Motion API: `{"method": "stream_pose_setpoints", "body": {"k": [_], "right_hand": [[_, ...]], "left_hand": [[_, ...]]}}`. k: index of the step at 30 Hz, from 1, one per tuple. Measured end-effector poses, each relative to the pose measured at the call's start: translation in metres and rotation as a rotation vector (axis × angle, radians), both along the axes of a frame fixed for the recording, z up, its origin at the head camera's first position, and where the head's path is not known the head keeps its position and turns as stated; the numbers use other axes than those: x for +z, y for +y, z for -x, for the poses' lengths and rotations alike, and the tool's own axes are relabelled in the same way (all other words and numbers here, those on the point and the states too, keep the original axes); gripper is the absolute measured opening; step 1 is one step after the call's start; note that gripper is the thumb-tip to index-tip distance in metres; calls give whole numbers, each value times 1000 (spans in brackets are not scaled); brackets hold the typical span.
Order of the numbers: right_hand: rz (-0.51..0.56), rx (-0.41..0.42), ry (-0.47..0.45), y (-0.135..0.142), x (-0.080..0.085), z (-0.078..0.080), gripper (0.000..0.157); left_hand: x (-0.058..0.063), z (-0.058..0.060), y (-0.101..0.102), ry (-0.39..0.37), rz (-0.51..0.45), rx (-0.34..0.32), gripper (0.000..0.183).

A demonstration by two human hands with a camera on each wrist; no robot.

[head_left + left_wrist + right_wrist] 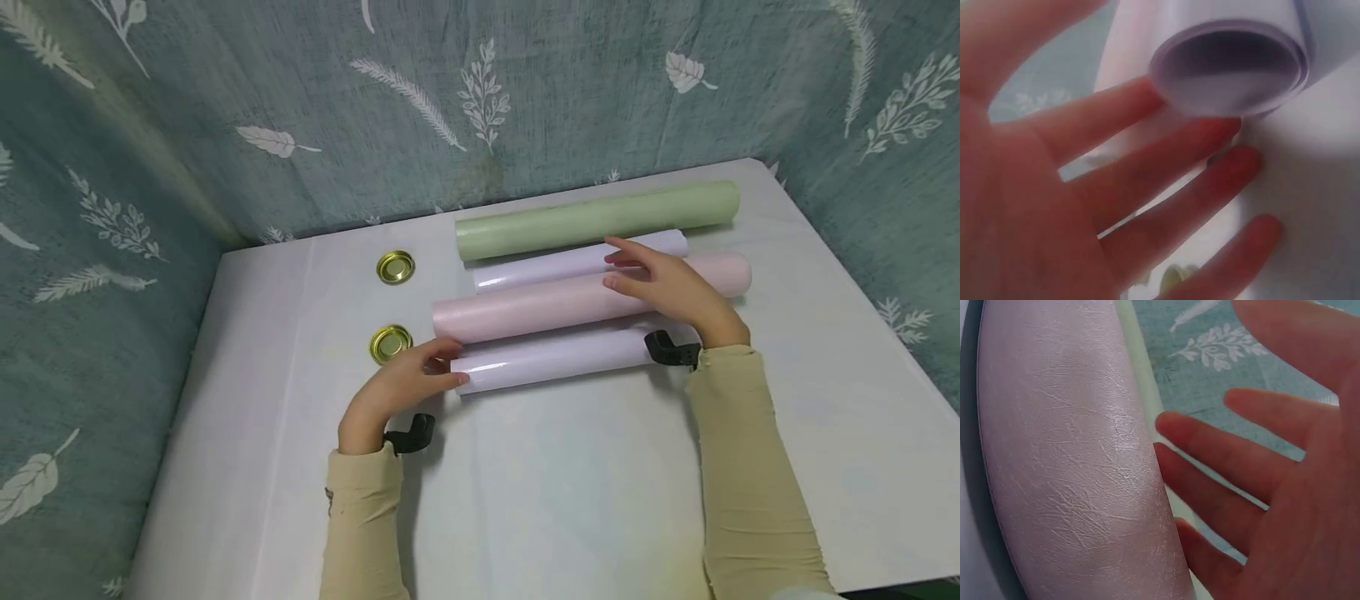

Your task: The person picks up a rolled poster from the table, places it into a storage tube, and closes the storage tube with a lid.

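Four rolls lie roughly side by side in the head view. The front white roll (555,362) has my left hand (401,379) at its left end, thumb in front and fingers behind. In the left wrist view, the hollow end of that white roll (1235,72) shows layered edges, and the long fingers (1166,150) reach out nearly straight beside it. My right hand (671,287) is over the right part of the pink roll (517,308), fingers spread. The right wrist view shows its fingertips right at the side of the creased pink roll (1079,456).
Behind the pink roll lie another white roll (547,268) and a long green roll (592,221). Two small round gold dishes (395,267) are left of the rolls. The white table (570,492) meets leaf-patterned cloth (300,83) at the back and sides.
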State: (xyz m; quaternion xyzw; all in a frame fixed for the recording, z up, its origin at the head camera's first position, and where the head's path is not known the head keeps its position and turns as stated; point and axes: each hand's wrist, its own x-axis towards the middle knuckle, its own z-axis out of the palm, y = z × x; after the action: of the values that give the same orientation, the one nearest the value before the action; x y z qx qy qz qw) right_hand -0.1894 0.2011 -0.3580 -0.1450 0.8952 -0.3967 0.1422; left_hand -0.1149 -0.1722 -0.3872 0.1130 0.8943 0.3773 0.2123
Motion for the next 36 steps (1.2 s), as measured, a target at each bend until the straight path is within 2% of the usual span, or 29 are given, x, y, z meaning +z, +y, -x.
{"method": "stream_pose_setpoints", "body": {"k": [4,7,12,16,22,32,36], "right_hand": [[-23,37,-16,0,-5,2,69],[-1,59,-32,1,-10,4,70],[36,81,-23,1,-19,7,66],[51,97,12,0,-21,10,62],[93,114,-20,3,-21,11,60],[95,90,-35,1,-20,17,58],[100,86,-53,-2,-20,21,57]], "left_hand": [[-6,-1,10,-3,55,-27,48],[-7,-2,14,-3,80,-27,44],[-7,-4,7,-25,81,-25,40],[-8,-1,-6,-41,19,-26,36],[-15,4,-25,-104,-72,19,40],[-25,5,-43,-251,-386,107,48],[-28,3,-54,-259,-460,140,48]]}}
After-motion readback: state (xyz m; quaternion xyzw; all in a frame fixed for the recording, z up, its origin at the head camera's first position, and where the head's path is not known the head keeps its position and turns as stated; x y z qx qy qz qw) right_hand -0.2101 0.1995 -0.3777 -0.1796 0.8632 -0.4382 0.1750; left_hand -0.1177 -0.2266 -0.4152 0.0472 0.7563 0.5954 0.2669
